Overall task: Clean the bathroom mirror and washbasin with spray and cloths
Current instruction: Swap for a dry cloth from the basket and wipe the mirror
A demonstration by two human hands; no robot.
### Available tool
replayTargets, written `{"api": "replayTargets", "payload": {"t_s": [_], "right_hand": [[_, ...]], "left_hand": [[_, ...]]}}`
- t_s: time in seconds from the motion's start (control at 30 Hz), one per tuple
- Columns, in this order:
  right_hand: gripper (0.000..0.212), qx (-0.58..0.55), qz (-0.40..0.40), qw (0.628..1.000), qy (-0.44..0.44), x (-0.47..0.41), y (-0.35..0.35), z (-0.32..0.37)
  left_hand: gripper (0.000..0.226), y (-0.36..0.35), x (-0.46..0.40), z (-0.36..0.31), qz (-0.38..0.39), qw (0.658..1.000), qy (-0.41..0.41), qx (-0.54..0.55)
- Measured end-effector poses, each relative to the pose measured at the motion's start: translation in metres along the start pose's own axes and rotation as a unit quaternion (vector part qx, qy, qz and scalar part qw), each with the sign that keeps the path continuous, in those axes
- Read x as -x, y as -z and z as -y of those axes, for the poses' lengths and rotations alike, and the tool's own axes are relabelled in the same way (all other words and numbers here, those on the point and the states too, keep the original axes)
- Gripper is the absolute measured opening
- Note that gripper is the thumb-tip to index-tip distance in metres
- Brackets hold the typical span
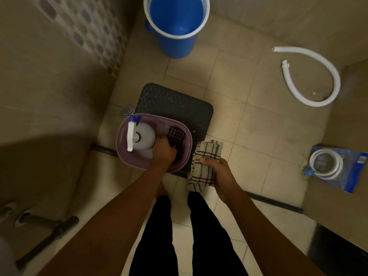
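A purple basket [123, 154] sits on a black stool [175, 100] on the floor. Inside it stands a spray bottle [144, 137] with a white and blue trigger head, beside a dark checked cloth [177, 134]. My left hand [164, 150] reaches into the basket, and its fingers curl onto the dark cloth. My right hand [220, 172] grips a folded beige checked cloth [205, 164] just right of the basket.
A blue bucket [177, 26] stands at the back by the tiled wall. A white curved hose [318, 76] lies on the floor at the right. A bagged coiled hose [334, 168] lies below it. A floor drain [127, 112] is left of the stool.
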State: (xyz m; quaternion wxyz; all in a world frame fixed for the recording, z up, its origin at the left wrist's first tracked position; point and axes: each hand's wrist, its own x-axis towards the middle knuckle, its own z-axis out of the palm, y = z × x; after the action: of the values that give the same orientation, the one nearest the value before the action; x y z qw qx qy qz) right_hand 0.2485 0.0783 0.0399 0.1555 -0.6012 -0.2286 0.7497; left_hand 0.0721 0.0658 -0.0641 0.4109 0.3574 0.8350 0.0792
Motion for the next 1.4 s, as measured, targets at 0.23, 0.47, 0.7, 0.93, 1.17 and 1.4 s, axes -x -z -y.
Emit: {"api": "replayTargets", "payload": {"t_s": [0.23, 0.47, 0.7, 0.93, 1.17, 1.4], "right_hand": [[0.019, 0.041, -0.016, 0.999, 0.003, 0.003, -0.002, 0.014], [0.017, 0.054, -0.029, 0.998, -0.011, 0.0, 0.002, 0.01], [0.017, 0.051, -0.021, 0.998, -0.004, 0.009, -0.002, 0.014], [0.031, 0.085, 0.034, 0.995, 0.045, 0.037, -0.017, 0.049], [0.041, 0.153, 0.097, 0.98, 0.08, 0.072, -0.036, 0.079], [0.05, 0.229, 0.188, 0.953, 0.066, 0.102, -0.066, 0.091]], "left_hand": [[0.066, 0.009, 0.022, 0.007, -0.009, 0.985, -0.097, -0.145], [0.05, 0.009, 0.01, 0.001, 0.036, 0.959, -0.145, -0.239], [0.051, 0.017, 0.016, -0.001, 0.065, 0.963, -0.149, -0.216], [0.028, 0.061, 0.08, -0.04, -0.047, 0.978, -0.056, 0.196], [0.016, 0.104, 0.161, -0.086, 0.006, 0.894, -0.096, 0.437], [0.021, 0.13, 0.2, -0.078, -0.048, 0.88, -0.062, 0.468]]}}
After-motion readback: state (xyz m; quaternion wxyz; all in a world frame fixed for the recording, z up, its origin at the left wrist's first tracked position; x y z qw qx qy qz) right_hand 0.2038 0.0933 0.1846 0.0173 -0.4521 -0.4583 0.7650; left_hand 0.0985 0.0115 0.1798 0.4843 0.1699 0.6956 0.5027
